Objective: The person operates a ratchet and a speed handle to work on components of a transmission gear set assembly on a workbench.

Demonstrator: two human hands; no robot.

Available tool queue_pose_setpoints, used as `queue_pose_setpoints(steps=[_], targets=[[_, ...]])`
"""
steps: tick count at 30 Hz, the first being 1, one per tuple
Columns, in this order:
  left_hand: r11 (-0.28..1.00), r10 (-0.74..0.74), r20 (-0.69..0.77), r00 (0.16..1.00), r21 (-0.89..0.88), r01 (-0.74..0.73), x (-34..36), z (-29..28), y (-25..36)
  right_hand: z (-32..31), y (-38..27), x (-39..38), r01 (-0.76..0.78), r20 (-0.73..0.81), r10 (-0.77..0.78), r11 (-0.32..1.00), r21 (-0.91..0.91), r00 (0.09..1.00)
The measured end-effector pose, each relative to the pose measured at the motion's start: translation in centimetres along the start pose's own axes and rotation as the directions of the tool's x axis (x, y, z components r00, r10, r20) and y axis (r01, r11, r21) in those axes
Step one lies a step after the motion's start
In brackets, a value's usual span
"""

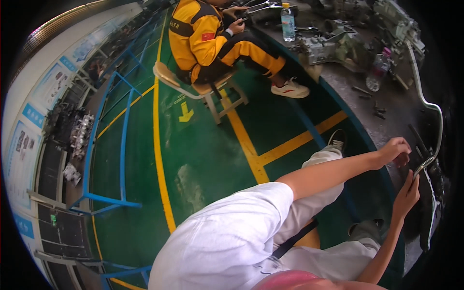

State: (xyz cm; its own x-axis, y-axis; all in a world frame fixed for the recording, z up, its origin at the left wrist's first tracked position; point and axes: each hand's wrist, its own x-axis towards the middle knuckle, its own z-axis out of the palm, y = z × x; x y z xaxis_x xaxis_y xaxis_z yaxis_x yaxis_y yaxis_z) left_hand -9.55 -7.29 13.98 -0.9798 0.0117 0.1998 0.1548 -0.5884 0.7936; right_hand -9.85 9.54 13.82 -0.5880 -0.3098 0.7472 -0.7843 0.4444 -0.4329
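Observation:
My right hand (406, 197) is closed round the lower end of a bent metal rod (440, 128), at the right side of the view. The silvery rod runs up along the bench in a crank-like curve. Just above it, on the rod's left, my left hand (395, 152) hangs over the bench edge with its fingers curled inward. Whatever may be between those fingers is hidden. Beneath and beside my right hand lies a long, flat metal part (428, 217) with a dark assembly along it.
The grey workbench (345, 89) holds metal castings (338, 46), loose small parts (379, 111), a pink-capped bottle (378, 70) and a yellow-capped bottle (288, 24). A person in yellow and black (205, 36) sits on a chair (169, 77). Blue railings (124, 159) stand at left.

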Motion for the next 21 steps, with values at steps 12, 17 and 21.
queue_pose_setpoints(steps=[12,17,21], targets=[[0.998,-0.043,-0.095,0.995,0.032,0.046,-0.6,-2.9,1.8,-4.7,2.5,-0.5,0.258,0.161,-0.205,0.827,-0.499,0.966],[0.986,-0.033,-0.125,0.992,0.160,0.053,-1.2,-5.2,2.5,-11.4,9.3,-4.2,0.025,-0.049,-0.063,0.823,-0.567,0.997],[0.945,-0.123,-0.346,0.930,0.247,0.216,-3.6,-9.4,5.5,-9.2,4.1,-3.8,-0.104,0.003,0.125,0.839,-0.535,0.992]])
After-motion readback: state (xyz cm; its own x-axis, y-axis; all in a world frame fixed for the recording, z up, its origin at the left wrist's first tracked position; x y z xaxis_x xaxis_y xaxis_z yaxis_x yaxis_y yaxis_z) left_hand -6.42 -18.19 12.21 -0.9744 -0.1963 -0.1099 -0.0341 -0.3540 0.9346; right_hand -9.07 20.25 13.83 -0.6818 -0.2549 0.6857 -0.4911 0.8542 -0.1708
